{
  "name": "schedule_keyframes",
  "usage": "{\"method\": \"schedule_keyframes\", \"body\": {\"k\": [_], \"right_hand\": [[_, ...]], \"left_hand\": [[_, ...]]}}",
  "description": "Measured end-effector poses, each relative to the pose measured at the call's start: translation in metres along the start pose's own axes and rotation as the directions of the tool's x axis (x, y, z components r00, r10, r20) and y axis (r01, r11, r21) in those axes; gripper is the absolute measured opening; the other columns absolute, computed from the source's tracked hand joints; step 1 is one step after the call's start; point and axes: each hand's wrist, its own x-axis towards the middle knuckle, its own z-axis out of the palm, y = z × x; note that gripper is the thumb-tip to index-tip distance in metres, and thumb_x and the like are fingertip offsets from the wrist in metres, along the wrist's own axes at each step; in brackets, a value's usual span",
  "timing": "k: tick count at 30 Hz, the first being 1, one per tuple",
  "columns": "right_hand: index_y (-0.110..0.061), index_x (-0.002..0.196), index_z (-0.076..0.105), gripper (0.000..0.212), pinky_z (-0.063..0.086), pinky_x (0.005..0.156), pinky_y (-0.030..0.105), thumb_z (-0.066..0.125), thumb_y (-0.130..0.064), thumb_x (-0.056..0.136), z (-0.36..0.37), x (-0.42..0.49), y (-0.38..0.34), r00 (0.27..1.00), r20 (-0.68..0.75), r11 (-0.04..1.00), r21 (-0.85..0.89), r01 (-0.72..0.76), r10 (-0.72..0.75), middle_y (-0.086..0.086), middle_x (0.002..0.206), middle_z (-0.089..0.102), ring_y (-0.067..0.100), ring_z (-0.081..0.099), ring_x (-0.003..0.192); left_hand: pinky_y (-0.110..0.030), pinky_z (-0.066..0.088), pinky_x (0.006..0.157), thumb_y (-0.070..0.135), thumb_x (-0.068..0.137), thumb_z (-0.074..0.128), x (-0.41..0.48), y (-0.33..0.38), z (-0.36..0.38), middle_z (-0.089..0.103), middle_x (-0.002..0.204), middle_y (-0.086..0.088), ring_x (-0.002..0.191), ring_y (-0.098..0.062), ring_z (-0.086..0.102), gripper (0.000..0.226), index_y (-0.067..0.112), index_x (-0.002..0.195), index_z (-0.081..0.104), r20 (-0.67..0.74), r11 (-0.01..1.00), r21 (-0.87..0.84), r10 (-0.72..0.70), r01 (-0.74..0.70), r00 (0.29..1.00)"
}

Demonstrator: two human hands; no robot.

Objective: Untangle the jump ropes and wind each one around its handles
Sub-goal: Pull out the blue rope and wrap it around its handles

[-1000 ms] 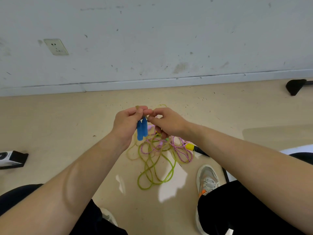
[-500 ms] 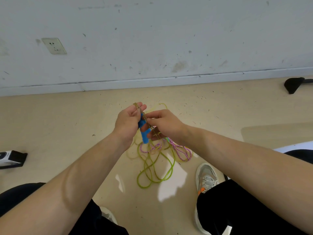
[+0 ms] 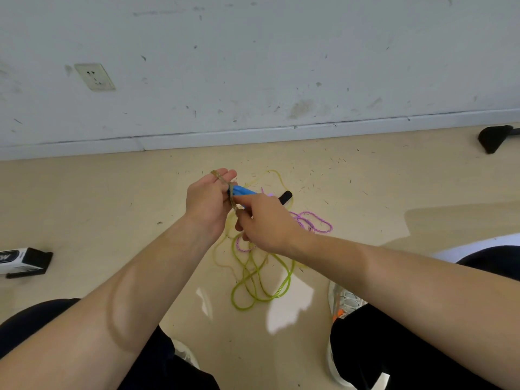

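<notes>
left hand (image 3: 209, 205) grips blue handles (image 3: 244, 190) above floor (image 3: 112, 220), yellow rope (image 3: 221, 178) looped over its fingertips. right hand (image 3: 266, 225) pinches same rope beside handles. Suggest: keep tension, lay turns side by side, feed slack slowly; likely snags on green rope (image 3: 261, 280) and pink rope (image 3: 315, 220) below.

Wall socket (image 3: 94, 76), box (image 3: 24, 261), shoe (image 3: 344, 301)

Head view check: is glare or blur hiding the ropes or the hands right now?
Head view: two glare patches on the floor flank the green rope's near loop without washing it out; the left hand, right hand and blue handles look slightly soft but readable; the baseboard bows from wide-angle distortion.
</notes>
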Motion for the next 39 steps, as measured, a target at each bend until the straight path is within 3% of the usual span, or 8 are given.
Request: {"method": "schedule_keyframes", "body": {"k": [3, 7, 9, 14, 20, 25, 30, 39], "right_hand": [[-0.014, 0.099, 0.054, 0.013, 0.053, 0.070, 0.045, 0.043, -0.008, 0.095, 0.004, 0.001, 0.000, 0.994, 0.004, 0.979, -0.169, 0.110, -0.111, 0.007, 0.084, 0.063, 0.030, 0.061, 0.072], [-0.008, 0.105, 0.047, 0.015, 0.045, 0.066, 0.044, 0.047, -0.008, 0.090, 0.015, -0.004, -0.004, 0.980, 0.008, 0.956, -0.216, 0.196, -0.199, 0.006, 0.081, 0.050, 0.026, 0.048, 0.073], [-0.006, 0.114, 0.047, 0.021, 0.044, 0.069, 0.043, 0.045, -0.011, 0.094, 0.019, -0.006, -0.002, 0.978, -0.022, 0.964, -0.178, 0.198, -0.205, 0.006, 0.084, 0.051, 0.025, 0.047, 0.076], [-0.014, 0.094, 0.059, 0.026, 0.043, 0.064, 0.032, 0.038, -0.024, 0.105, 0.015, -0.013, 0.006, 1.000, -0.023, 0.997, 0.073, -0.019, 0.021, -0.003, 0.073, 0.057, 0.020, 0.055, 0.070], [-0.015, 0.078, 0.071, 0.037, 0.044, 0.065, 0.037, 0.056, -0.044, 0.096, -0.018, 0.006, 0.033, 0.975, 0.172, 0.945, 0.271, -0.185, 0.142, 0.006, 0.072, 0.053, 0.019, 0.045, 0.064], [-0.020, 0.066, 0.069, 0.026, 0.029, 0.055, 0.028, 0.064, -0.014, 0.091, -0.062, 0.017, 0.035, 0.977, 0.178, 0.918, 0.355, -0.177, 0.120, -0.007, 0.054, 0.046, 0.012, 0.034, 0.053], [-0.008, 0.080, 0.070, 0.025, 0.020, 0.056, 0.032, 0.060, -0.021, 0.098, -0.070, 0.027, 0.033, 0.968, 0.209, 0.883, 0.418, -0.216, 0.138, -0.006, 0.053, 0.035, 0.014, 0.026, 0.053], [-0.009, 0.077, 0.070, 0.027, 0.027, 0.055, 0.030, 0.059, -0.022, 0.097, -0.067, 0.025, 0.020, 0.984, 0.086, 0.888, 0.426, -0.176, 0.153, -0.011, 0.048, 0.037, 0.012, 0.029, 0.049]], "left_hand": [[-0.026, 0.055, 0.075, -0.001, 0.089, 0.069, -0.002, 0.003, 0.001, 0.070, 0.107, -0.006, 0.094, -0.021, 0.067, 0.021, 0.004, 0.110, 0.067, -0.005, 1.000, -0.004, 0.010, -0.010, 1.000], [-0.032, 0.056, 0.094, -0.011, 0.087, 0.065, -0.002, 0.001, 0.002, 0.074, 0.111, -0.005, 0.110, -0.023, 0.069, 0.036, 0.002, 0.121, 0.064, -0.034, 0.997, 0.054, 0.053, -0.051, 0.998], [-0.031, 0.058, 0.089, -0.013, 0.090, 0.060, -0.001, 0.006, 0.002, 0.073, 0.112, -0.007, 0.111, -0.026, 0.068, 0.034, 0.001, 0.121, 0.062, -0.041, 0.999, 0.014, 0.046, -0.045, 0.998], [-0.028, 0.059, 0.085, -0.007, 0.095, 0.056, 0.005, 0.030, -0.004, 0.072, 0.110, -0.004, 0.102, -0.019, 0.070, 0.030, 0.001, 0.124, 0.059, 0.043, 0.989, -0.146, -0.023, 0.029, 0.999], [-0.027, 0.060, 0.078, -0.006, 0.095, 0.054, 0.000, 0.047, -0.017, 0.075, 0.108, 0.000, 0.100, -0.020, 0.073, 0.032, 0.001, 0.126, 0.060, 0.324, 0.993, 0.011, -0.113, 0.116, 0.939], [-0.029, 0.060, 0.083, -0.005, 0.090, 0.058, -0.003, 0.055, -0.020, 0.075, 0.109, -0.002, 0.102, -0.020, 0.073, 0.033, 0.003, 0.121, 0.063, 0.481, 0.959, 0.282, -0.153, 0.013, 0.863], [-0.031, 0.061, 0.082, -0.010, 0.091, 0.061, -0.006, 0.048, -0.014, 0.076, 0.105, -0.008, 0.094, -0.022, 0.075, 0.027, 0.004, 0.113, 0.066, 0.487, 0.824, 0.516, -0.059, -0.232, 0.871], [-0.019, 0.056, 0.069, -0.010, 0.090, 0.062, -0.006, 0.036, -0.010, 0.075, 0.101, -0.005, 0.089, -0.008, 0.073, 0.027, 0.010, 0.109, 0.066, 0.469, 0.726, 0.532, 0.177, -0.437, 0.865]]}}
